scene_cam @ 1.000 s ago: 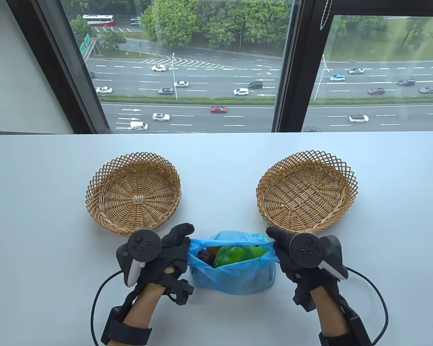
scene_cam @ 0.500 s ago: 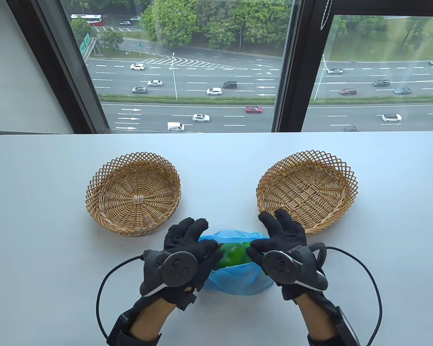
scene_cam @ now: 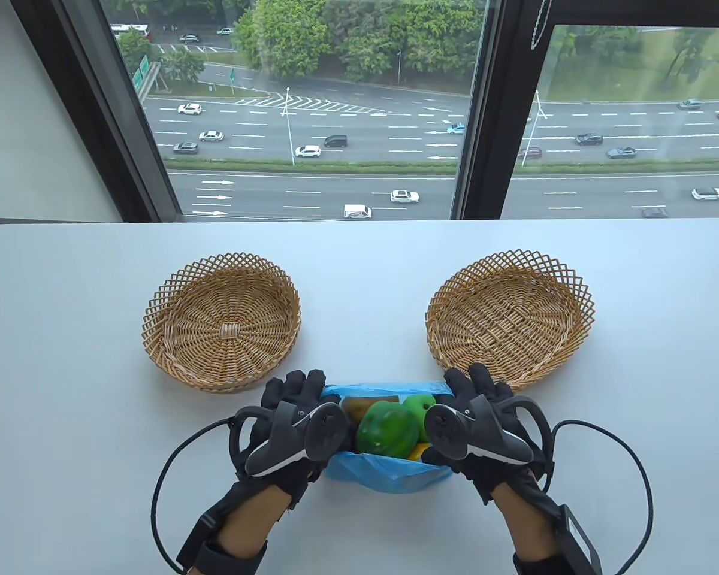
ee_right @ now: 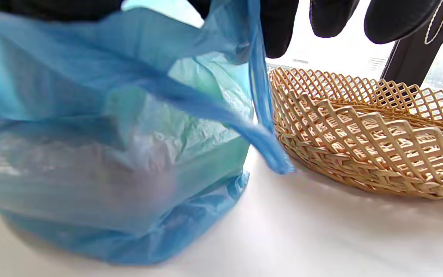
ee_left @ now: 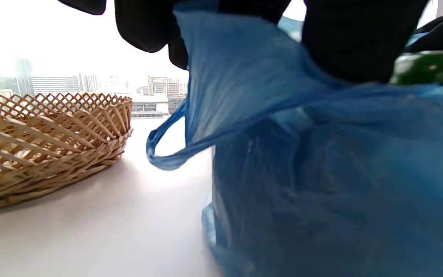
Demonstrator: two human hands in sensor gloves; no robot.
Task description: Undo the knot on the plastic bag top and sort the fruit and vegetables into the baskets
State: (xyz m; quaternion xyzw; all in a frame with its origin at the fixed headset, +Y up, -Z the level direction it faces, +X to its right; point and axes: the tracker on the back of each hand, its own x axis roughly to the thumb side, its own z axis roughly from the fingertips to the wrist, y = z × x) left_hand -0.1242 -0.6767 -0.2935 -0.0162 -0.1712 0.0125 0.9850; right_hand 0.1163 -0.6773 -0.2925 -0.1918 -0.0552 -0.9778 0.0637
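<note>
Plastic bag (scene_cam: pixel 389 473) at bench's 6 o'clock, mouth open, unknotted | left hand (scene_cam: pixel 293 413) grasps 9 o'clock rim | right hand (scene_cam: pixel 473 413) grasps 3 o'clock rim | risk: uneven pull tips bag, green pepper (scene_cam: pixel 387 430) rolls across bench (scene_cam: pixel 359 263), missing baskets

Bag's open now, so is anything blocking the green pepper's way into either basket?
Nothing visible does. The green pepper sits on top in the blue bag, whose mouth both hands hold apart. Bare table lies between it and the left basket and right basket.
</note>
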